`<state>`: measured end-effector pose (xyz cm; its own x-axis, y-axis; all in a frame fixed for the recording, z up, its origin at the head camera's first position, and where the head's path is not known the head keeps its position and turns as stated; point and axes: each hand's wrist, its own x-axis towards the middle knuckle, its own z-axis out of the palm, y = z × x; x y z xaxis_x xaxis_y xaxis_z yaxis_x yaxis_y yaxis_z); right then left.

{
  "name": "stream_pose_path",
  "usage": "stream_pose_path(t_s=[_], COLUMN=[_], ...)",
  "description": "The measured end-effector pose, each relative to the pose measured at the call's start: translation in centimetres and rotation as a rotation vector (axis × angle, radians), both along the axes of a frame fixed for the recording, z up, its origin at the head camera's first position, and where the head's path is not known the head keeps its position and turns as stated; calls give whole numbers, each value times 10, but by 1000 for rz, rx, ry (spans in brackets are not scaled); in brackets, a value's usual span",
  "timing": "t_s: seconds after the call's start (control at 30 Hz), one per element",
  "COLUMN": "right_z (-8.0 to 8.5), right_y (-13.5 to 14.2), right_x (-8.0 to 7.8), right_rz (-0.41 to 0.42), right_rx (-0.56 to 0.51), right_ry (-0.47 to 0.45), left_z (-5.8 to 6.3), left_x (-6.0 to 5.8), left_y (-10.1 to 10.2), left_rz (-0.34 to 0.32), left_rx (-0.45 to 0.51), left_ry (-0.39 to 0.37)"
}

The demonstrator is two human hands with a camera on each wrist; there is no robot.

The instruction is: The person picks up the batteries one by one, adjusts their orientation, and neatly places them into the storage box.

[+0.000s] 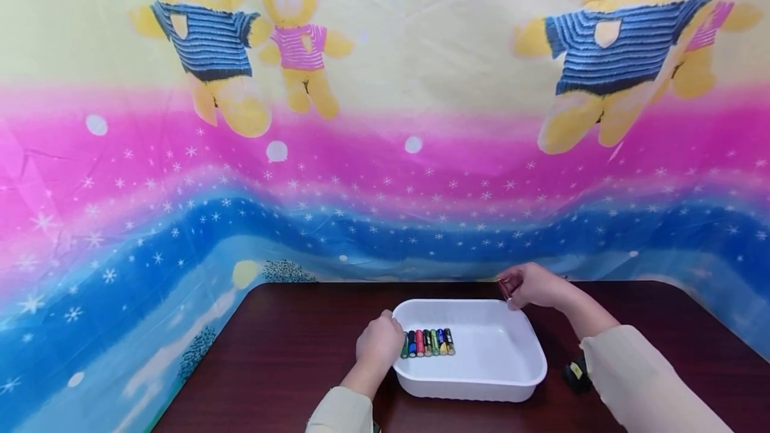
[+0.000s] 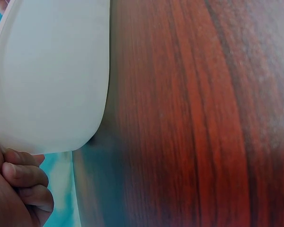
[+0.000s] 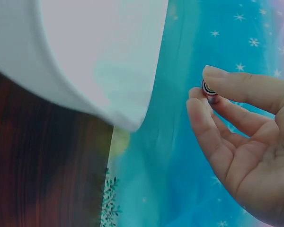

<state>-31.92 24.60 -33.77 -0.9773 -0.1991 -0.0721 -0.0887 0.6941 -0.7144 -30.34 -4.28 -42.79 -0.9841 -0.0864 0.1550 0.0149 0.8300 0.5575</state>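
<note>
A white plastic tray [image 1: 469, 389] stands on the dark table. Along its left inside wall several batteries [image 1: 428, 342] lie side by side in a row, in green, blue, red, black and gold. My left hand [image 1: 380, 345] grips the tray's left rim; in the left wrist view its curled fingers [image 2: 27, 176] sit at the tray's corner. Above the back right corner of the tray, my right hand [image 1: 531, 286] pinches a reddish battery [image 3: 210, 91] between thumb and fingertips, with one round end showing in the right wrist view.
A small black object [image 1: 576, 377] with a pale yellow mark is by the right sleeve, right of the tray. The brown wood-grain table [image 1: 289, 346] reaches back to a hanging cloth [image 1: 385, 219] printed with bears and snowflakes.
</note>
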Motion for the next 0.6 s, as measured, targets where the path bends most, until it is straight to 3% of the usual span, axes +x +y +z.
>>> stream_pose_path(t_s=[0.6], right_z=[-7], right_y=[-15], right_x=[-20], right_rz=[5], right_rx=[-175], right_ry=[-96], left_z=[-1], left_x=[-1], left_y=[-1], left_rz=[-5], left_rx=[-2], left_ry=[-2])
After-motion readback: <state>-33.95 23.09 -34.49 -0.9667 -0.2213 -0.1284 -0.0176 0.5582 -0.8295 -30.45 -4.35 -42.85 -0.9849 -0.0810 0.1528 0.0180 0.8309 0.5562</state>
